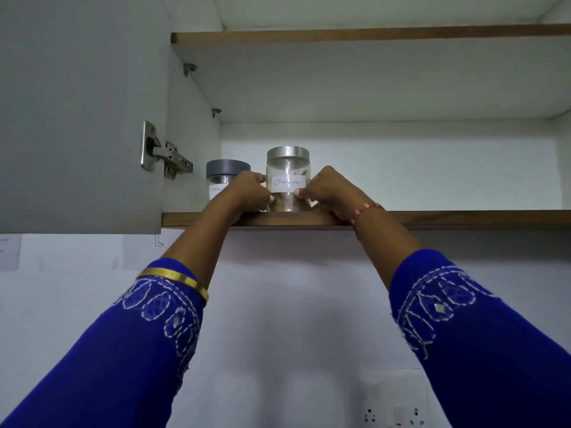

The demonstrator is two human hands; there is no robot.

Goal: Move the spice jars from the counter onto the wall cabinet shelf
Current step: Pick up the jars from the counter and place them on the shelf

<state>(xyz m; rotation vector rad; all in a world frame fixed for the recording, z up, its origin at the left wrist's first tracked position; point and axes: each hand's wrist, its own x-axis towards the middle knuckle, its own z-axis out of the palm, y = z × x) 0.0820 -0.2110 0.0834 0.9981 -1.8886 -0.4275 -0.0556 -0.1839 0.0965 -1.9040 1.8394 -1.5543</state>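
Up on the lower cabinet shelf (432, 218), both hands are gripping a clear jar (288, 177) with a silver lid. The left hand (250, 189) is curling its fingers round the jar's left side, and the right hand (329, 189) is pinching its right side, thumb lying at the edge of the white handwritten label (289, 183). The jar is standing upright near the shelf's front edge. Just to its left, partly behind the left hand, a second jar (221, 177) with a grey lid is sitting on the same shelf. A gold bangle (176, 281) is circling the left forearm over the blue embroidered sleeve (123, 350). The cabinet door (77, 103) is hanging open at left on its metal hinge (165, 156).
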